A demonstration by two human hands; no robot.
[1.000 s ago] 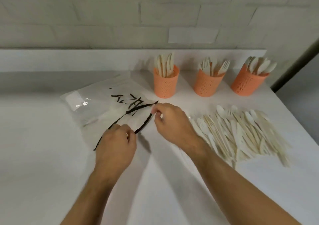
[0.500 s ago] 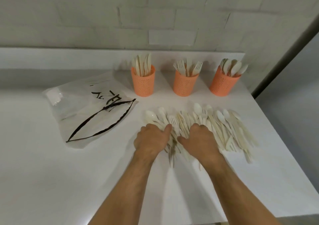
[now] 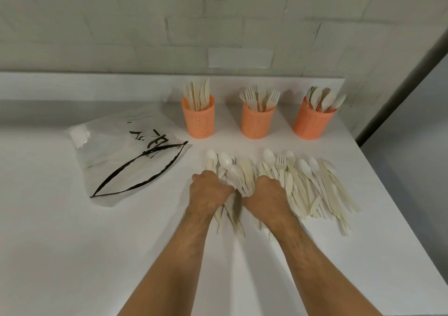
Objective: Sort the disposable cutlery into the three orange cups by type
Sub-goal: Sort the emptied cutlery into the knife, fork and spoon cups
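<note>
Both hands curl down into the loose cutlery pile, left hand and right hand gripping handles at its left end, fingertips hidden under the pieces. Step looks like gathering or picking from the pile; next move needs 1 type singled out and carried to its cup. Pile runs toward the counter's right edge; 3 orange cups along the back edge, knives, forks, spoons.

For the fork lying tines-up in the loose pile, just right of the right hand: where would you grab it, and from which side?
Probably pinch the fork at its neck just below the tines, coming from above. The tined head lies on top of the cutlery pile at the far edge; its handle runs back under neighbouring pieces beside the right hand.
</note>
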